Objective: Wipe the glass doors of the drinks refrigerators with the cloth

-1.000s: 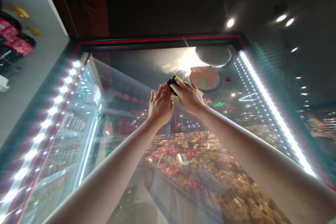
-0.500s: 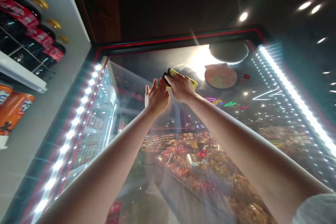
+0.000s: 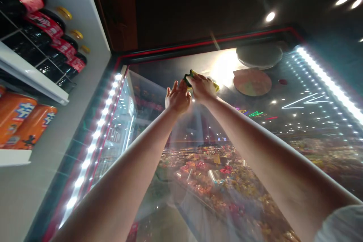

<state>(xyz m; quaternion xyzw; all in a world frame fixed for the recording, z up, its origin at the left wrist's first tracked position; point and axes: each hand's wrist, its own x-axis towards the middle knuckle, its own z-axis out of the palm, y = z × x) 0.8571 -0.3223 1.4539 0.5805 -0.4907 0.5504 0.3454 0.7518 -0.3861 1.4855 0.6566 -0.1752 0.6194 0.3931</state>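
A large glass pane [image 3: 198, 196] framed in black with a red line fills the middle of the head view. My right hand [image 3: 202, 87] is high on it, its fingers over a yellow and dark cloth [image 3: 214, 84] pressed to the glass. Just left of it and a little lower, my left hand [image 3: 178, 98] is raised with its fingers spread, palm toward the glass, holding nothing. Its fingertips come close to the dark end of the cloth; whether they touch it is unclear.
At the left, a white shelf [image 3: 34, 72] holds dark bottles with red labels [image 3: 45, 22], with orange cans [image 3: 17, 115] below. Bright light strips [image 3: 92, 147] run down both sides of the pane. Reflections of packaged goods and neon shapes show in the glass.
The view has shifted, so the shelf, bottles and frame sit further right and more cans show. Both hands keep nearly the same place on the glass, the cloth still under my right hand.
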